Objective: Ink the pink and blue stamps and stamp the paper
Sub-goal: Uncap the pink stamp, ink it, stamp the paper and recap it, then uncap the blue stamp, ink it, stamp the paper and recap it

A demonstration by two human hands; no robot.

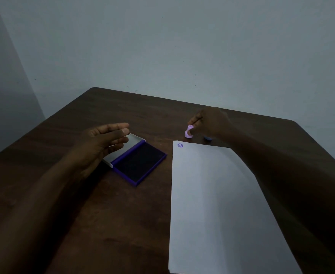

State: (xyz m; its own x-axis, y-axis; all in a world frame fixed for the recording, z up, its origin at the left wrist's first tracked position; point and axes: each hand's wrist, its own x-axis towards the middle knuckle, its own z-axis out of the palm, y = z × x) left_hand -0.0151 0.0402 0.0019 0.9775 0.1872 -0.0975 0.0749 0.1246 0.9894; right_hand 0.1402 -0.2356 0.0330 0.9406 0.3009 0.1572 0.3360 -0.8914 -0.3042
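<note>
A small pink stamp stands upright on the dark wooden table, just beyond the far left corner of the white paper. My right hand rests beside it, with thumb and fingertips touching its top. A sliver of the blue stamp shows under that hand. One round purple print sits in the paper's far left corner. The purple ink pad lies open, its grey lid folded back. My left hand hovers over the lid, fingers spread, holding nothing.
A plain pale wall rises right behind the table's far edge. My right forearm crosses above the paper's right side. Bare tabletop lies between the ink pad and the near edge.
</note>
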